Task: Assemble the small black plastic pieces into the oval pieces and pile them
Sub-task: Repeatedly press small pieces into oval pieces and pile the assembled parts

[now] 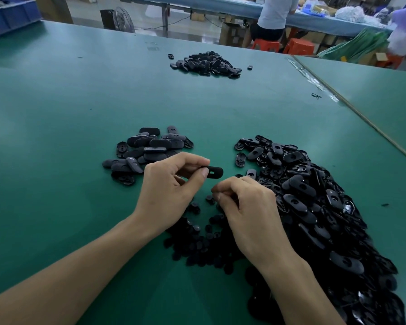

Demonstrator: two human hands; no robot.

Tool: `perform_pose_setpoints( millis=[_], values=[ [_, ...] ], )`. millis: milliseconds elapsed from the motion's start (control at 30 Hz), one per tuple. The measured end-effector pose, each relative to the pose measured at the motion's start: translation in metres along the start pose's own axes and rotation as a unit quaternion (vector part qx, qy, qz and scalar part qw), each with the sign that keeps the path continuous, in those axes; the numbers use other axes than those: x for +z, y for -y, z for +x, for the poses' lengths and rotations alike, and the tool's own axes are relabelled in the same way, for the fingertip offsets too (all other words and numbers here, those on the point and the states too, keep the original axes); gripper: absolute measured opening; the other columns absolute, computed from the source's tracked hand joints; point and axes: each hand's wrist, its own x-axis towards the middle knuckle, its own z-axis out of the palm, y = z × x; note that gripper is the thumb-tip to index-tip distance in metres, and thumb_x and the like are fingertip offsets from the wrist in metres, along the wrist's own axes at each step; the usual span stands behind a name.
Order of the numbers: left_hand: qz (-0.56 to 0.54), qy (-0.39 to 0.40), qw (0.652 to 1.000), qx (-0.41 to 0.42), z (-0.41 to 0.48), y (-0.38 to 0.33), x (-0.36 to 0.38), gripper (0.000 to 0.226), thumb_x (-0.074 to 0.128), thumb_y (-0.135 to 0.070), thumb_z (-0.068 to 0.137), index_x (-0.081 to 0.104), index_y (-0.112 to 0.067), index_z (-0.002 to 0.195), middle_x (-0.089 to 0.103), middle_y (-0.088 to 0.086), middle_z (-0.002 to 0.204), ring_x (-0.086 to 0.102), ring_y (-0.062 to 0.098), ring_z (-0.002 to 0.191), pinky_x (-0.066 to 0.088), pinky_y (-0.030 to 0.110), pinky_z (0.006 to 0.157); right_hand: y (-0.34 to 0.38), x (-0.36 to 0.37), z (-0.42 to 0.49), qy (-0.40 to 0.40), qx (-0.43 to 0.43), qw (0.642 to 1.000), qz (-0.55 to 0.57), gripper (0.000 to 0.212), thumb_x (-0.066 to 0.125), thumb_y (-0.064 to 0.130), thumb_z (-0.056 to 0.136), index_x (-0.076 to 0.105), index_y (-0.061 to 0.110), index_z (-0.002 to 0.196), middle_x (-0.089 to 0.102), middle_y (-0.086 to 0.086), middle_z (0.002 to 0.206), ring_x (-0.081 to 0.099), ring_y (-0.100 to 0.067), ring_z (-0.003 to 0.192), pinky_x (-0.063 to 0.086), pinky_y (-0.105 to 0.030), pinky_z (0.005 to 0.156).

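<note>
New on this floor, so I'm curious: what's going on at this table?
A person is assembling black plastic parts at a green table. The left hand pinches an oval piece. The right hand is curled over the small pieces; whether it holds one is unclear. A big oval heap lies right, a smaller pile beyond the left hand.

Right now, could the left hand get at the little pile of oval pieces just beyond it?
Probably yes. The left hand is close beside that pile, with nothing between them. Its fingers do pinch one oval piece, so it is not free.
</note>
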Motion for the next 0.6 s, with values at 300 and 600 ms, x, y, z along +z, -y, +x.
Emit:
perform_pose_setpoints(
  millis=[300, 600],
  values=[
    [-0.007, 0.009, 1.0, -0.01, 0.0, 0.0004, 0.0006, 0.024, 0.074, -0.006, 0.087, 0.074, -0.029, 0.092, 0.074, -0.018, 0.082, 0.07, 0.006, 0.071, 0.055, 0.019, 0.066, -0.0041, 0.0017, 0.0001, 0.001, 0.001, 1.0, -0.016, 0.012, 0.066, 0.017, 0.096, 0.077, 0.022, 0.1, 0.06, 0.009, 0.097, 0.061, -0.01, 0.087, 0.056, -0.037, 0.078],
    [-0.031, 0.016, 0.999, -0.027, -0.0021, -0.0011, 0.0009, 0.026, 0.073, -0.004, 0.089, 0.072, -0.03, 0.09, 0.075, -0.01, 0.081, 0.073, 0.011, 0.064, 0.06, 0.034, 0.062, -0.0021, 0.0026, -0.0002, -0.01, -0.015, 1.0, -0.022, 0.011, 0.068, 0.018, 0.093, 0.078, 0.023, 0.096, 0.065, 0.01, 0.091, 0.061, -0.011, 0.087, 0.054, -0.036, 0.079]
  ],
)
